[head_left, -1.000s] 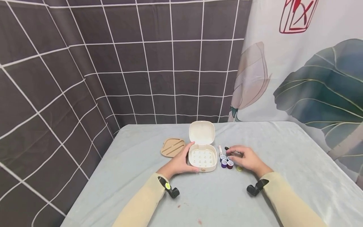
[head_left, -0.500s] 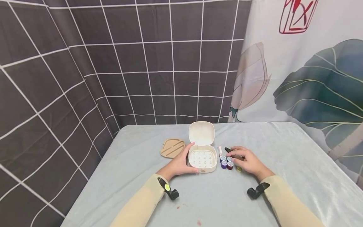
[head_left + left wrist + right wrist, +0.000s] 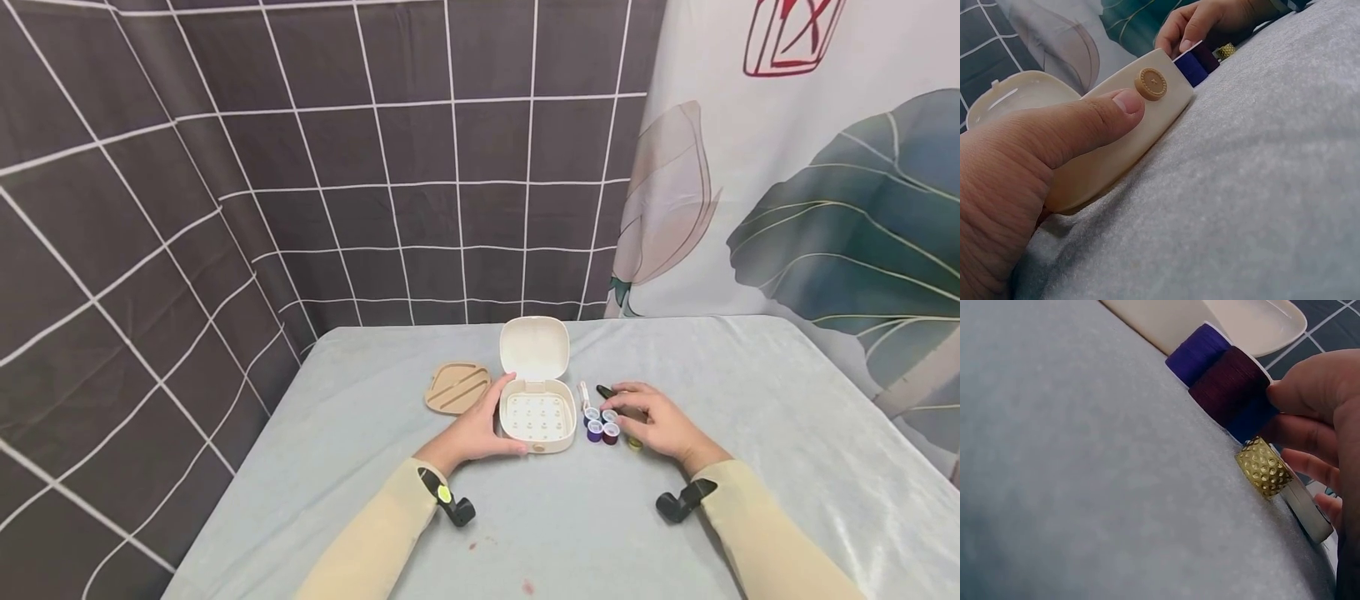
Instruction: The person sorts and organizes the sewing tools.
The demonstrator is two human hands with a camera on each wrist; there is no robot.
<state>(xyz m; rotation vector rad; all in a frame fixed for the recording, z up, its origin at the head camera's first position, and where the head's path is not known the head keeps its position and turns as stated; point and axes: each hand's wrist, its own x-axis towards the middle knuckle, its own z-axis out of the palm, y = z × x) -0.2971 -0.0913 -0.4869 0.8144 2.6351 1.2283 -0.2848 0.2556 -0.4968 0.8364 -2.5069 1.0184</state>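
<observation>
In the head view my left hand grips the left side of a cream sewing box, its lid raised. The thumb lies across the front beside a button-shaped catch in the left wrist view. A white tray with small pegs lines the box. My right hand pinches a blue thread spool between thumb and forefinger, still among the group. Against it stand a maroon thread spool and a purple thread spool. Under the hand lies a gold dimpled thimble.
A tan grooved tray lies left of the box. Behind the spools are a slim pinkish-white item and a dark slender item. A pale flat bar lies by the thimble. Grey cloth covers the table.
My right hand has shifted slightly right, and its fingers have closed in on the spool from above. The left hand stays on the box. The head view has tilted a little.
</observation>
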